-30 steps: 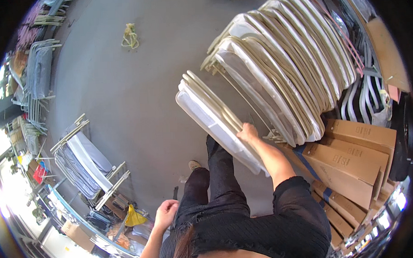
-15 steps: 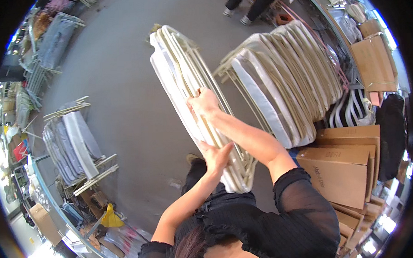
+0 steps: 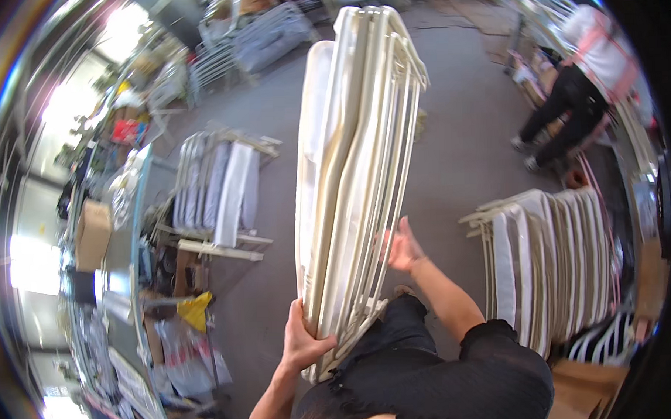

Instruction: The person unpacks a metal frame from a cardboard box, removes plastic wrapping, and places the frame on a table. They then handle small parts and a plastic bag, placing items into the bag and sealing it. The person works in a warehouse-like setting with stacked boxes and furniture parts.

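Note:
A bundle of what look like folded ironing boards point(image 3: 335, 158), white with cream metal tube legs, stands up lengthwise in front of me. At the near lower end my left hand point(image 3: 307, 339) is closed around its edge, thumb across the front. My right hand point(image 3: 402, 248) is at the right side by the tube legs, fingers spread and slightly blurred. Its fingertips are close to the tubes; whether they touch is unclear.
At right stands a row of similar folded boards point(image 3: 530, 269), with cardboard boxes point(image 3: 589, 385) nearer me. A smaller group of boards point(image 3: 220, 191) is on the left, by a shelf holding a brown box point(image 3: 92, 234). A person point(image 3: 579, 97) bends at the far right.
My view has turned right, and the bundle has swung more upright. My right hand has let go of its middle and opened beside the legs; my left hand still grips the near end.

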